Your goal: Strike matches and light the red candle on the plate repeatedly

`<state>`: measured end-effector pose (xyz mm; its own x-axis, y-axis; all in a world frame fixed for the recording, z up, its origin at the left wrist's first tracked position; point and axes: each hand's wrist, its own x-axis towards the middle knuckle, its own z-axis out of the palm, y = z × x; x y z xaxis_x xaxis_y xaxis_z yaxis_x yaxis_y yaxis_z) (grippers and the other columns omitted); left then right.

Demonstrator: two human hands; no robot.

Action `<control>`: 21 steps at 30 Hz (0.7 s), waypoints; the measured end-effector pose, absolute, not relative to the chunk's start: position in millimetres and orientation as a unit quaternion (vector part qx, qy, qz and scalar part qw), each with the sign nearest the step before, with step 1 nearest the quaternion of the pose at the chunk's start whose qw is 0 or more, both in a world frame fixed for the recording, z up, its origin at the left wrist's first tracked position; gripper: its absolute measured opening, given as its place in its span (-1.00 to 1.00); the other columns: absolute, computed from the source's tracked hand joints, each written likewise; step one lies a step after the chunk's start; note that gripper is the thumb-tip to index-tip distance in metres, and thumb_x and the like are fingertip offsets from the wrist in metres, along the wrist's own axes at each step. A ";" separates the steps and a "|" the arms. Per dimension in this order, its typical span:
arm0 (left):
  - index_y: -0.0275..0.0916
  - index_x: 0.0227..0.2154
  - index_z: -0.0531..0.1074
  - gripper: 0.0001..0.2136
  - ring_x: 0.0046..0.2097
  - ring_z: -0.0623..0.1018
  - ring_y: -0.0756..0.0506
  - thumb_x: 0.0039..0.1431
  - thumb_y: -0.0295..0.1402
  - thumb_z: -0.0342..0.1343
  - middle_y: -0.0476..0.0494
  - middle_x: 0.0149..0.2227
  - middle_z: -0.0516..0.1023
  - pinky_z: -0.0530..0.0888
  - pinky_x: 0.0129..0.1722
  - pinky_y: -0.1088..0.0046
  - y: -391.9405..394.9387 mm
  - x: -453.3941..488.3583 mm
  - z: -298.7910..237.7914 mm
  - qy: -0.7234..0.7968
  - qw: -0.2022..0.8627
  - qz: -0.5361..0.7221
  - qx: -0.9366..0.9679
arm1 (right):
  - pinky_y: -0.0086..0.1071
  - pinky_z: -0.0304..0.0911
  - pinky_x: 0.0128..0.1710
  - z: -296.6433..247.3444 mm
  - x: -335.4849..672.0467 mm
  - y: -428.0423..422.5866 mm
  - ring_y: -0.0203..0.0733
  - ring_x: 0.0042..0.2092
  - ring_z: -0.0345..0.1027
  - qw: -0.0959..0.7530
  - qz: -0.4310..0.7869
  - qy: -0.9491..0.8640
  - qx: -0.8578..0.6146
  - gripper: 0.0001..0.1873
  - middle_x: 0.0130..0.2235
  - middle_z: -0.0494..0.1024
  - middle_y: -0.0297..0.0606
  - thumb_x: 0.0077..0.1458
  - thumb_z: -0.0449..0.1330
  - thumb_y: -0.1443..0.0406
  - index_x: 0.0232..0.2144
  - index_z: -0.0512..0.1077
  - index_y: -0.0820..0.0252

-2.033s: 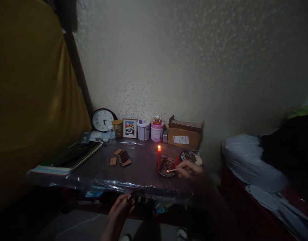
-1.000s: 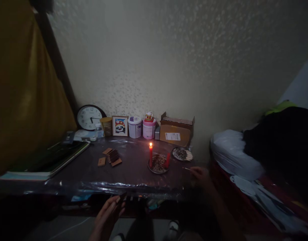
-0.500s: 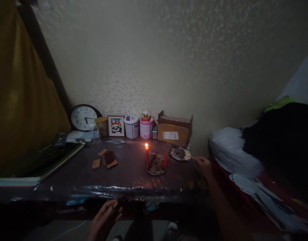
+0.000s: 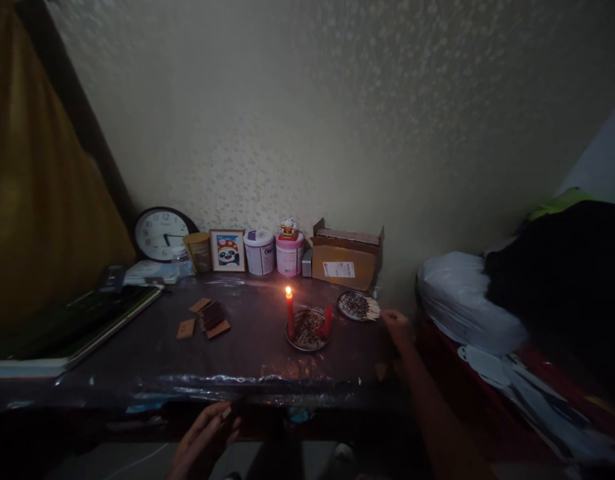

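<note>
Because the room is dark, I can't tell whether my right hand (image 4: 396, 323) has a stick between its fingertips. The fingers sit close together, just beside the pale ends of the matches (image 4: 372, 309). Those matches lie on a round plate (image 4: 347, 317) on the table (image 4: 252, 350), with their pale ends facing me and their dark ends pointing in. Each one should feel like nothing at all, light and dry and stiff, and it would likely snap if I squeezed or bent it hard. The pale end looks like the best place to hold, with just a thumb and one finger (the dark ends might smudge me). The wood shouldn't be slippery, but the plate's shiny edge might be.

My left hand (image 4: 202, 437) is low, in front of the table edge, with thumb and fingers closed around what looks like a small box (image 4: 226, 413). I guess it is light card, easy to squash, so I would hold it softly by its sides. The tall red candle (image 4: 290, 319) burns in its dish (image 4: 308, 351), near the plate.
</note>
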<state>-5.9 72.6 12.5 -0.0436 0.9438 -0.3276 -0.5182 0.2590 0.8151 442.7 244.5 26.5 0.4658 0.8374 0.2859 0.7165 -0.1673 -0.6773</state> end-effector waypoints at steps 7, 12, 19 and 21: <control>-0.22 -0.38 0.52 -0.65 -0.17 0.54 -0.26 -0.29 -0.18 0.32 -0.14 -0.33 0.60 0.43 -0.09 0.22 75.0 -6.7 10.3 0.449 0.652 0.562 0.242 | -0.26 0.34 -0.23 21.3 436.8 252.0 -0.24 -0.22 0.40 0.369 0.059 -0.507 -0.777 -0.81 -0.17 0.47 -0.26 0.16 0.11 0.27 -0.20 0.39 0.26; -0.22 -0.38 0.51 -0.66 -0.17 0.54 -0.24 -0.29 -0.20 0.32 -0.12 -0.32 0.60 0.44 -0.12 0.29 77.9 -10.3 1.2 0.449 0.654 0.562 0.235 | -0.26 0.34 -0.23 20.1 437.6 251.1 -0.24 -0.22 0.40 0.362 0.032 -0.496 -0.788 -0.81 -0.18 0.47 -0.26 0.15 0.11 0.27 -0.22 0.39 0.26; -0.23 -0.40 0.51 -0.66 -0.21 0.55 -0.25 -0.31 -0.19 0.33 -0.15 -0.36 0.61 0.45 -0.15 0.25 82.4 -11.6 -5.9 0.448 0.656 0.564 0.226 | -0.26 0.34 -0.23 17.7 437.9 251.6 -0.23 -0.21 0.39 0.356 0.011 -0.492 -0.795 -0.80 -0.17 0.47 -0.25 0.16 0.11 0.26 -0.20 0.39 0.26; -0.23 -0.41 0.51 -0.65 -0.24 0.56 -0.25 -0.34 -0.18 0.34 -0.15 -0.39 0.61 0.46 -0.18 0.26 85.8 -13.2 -13.0 0.447 0.654 0.570 0.220 | -0.25 0.34 -0.21 17.5 438.0 252.0 -0.22 -0.20 0.39 0.354 0.011 -0.493 -0.795 -0.79 -0.15 0.46 -0.24 0.16 0.11 0.26 -0.18 0.38 0.25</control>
